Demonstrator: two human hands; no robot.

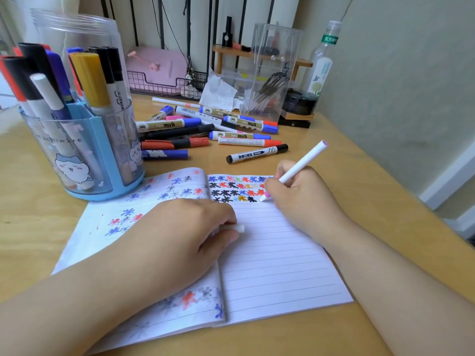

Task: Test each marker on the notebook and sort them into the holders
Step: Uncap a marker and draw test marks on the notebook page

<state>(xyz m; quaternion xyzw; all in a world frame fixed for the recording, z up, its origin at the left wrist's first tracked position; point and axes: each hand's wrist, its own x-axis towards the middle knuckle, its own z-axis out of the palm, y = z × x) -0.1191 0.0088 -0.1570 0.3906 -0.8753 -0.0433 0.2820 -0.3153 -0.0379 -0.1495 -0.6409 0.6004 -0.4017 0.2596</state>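
My right hand [303, 196] has a tight grip on a white marker [295, 170], pink tip down touching the right page of the open notebook [277, 260], at the end of the fourth row of colored test marks. My left hand [185, 240] rests on the notebook's spine, fingers curled round a small white piece [237, 228], probably the marker's cap. Loose markers [205, 129] lie piled on the table [33, 240] behind the notebook; the blue holder [87, 150] at left, touching the notebook's left page, stands full of markers.
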